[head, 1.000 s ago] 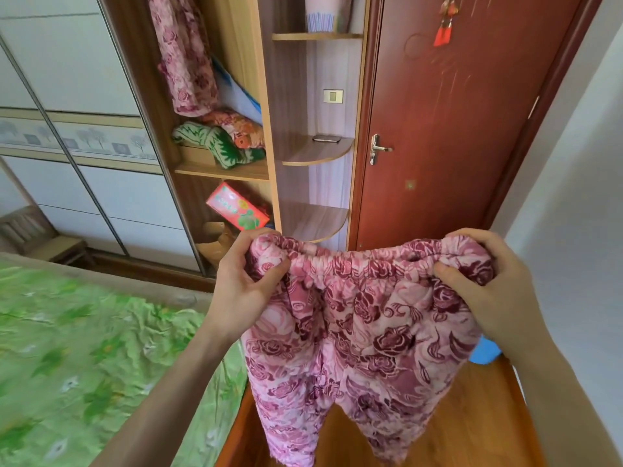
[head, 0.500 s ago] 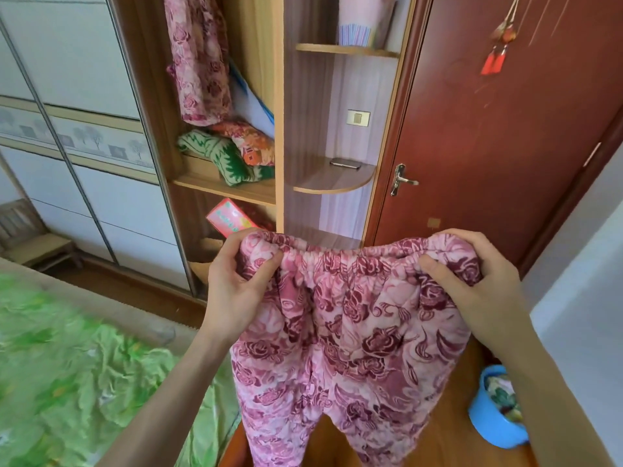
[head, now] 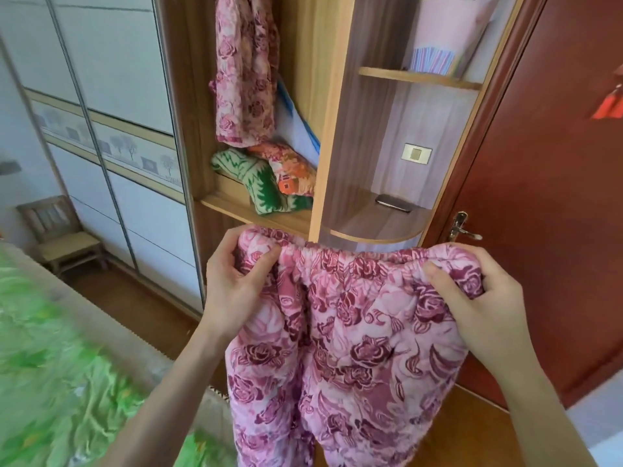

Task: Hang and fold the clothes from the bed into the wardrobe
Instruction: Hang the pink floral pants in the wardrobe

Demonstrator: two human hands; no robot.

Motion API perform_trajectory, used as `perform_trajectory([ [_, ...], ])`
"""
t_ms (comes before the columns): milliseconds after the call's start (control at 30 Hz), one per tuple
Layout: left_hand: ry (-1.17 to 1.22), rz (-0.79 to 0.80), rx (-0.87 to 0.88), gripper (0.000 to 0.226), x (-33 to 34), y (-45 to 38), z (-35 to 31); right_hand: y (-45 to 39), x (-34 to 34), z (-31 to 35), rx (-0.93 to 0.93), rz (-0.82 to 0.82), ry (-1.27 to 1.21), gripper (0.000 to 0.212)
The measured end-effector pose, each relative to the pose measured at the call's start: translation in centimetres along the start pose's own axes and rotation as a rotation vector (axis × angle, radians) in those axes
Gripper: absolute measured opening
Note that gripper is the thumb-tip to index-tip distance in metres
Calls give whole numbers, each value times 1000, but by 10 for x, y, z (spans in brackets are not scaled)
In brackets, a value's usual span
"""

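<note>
Lower centre of frame: pink floral trousers (head: pixel 350 335), waistband pinched at each end by left hand (head: pixel 232 284) and right hand (head: pixel 478 305), legs hanging straight, apparently for folding.

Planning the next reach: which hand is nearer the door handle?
Right. The right hand grips the trousers just below the door handle; the left hand is far to its left.

Folded clothes (head: pixel 269 178) fill the wardrobe shelf (head: pixel 232 207) right of a bare left strip, a hanging garment (head: pixel 244 69) crowding the space above. A phone (head: pixel 393 202) sits on the rounded shelf (head: pixel 377 227); the door (head: pixel 553 197) stands shut alongside.
</note>
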State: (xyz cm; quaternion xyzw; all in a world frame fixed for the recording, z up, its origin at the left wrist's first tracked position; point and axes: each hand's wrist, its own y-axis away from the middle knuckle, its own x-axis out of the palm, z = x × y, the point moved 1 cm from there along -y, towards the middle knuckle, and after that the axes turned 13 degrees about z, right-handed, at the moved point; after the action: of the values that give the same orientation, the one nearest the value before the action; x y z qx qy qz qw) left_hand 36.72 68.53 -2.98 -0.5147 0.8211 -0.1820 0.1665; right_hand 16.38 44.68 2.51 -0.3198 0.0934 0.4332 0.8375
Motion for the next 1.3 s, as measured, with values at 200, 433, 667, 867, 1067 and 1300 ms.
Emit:
perform_trajectory([
  [200, -15, -87, -19, 28, -5, -62, 25, -80, 29, -33, -32, 52, -71, 38],
  [433, -87, -221, -36, 26, -11, -136, 66, -182, 67, -79, -72, 164, -137, 35],
  [667, -149, -450, -30, 18, -11, -215, 101, -289, 107, -126, -131, 317, -263, 35],
  [867, -216, -604, -52, 13, -11, -268, 129, -359, 151, -156, -159, 442, -393, 32],
  [1067, -262, -728, -62, 16, -25, -291, 142, -389, 205, -156, -220, 451, -481, 40],
  [1300, -277, -802, -68, 15, -60, -308, 145, -441, 252, -148, -260, 405, -482, 29],
])
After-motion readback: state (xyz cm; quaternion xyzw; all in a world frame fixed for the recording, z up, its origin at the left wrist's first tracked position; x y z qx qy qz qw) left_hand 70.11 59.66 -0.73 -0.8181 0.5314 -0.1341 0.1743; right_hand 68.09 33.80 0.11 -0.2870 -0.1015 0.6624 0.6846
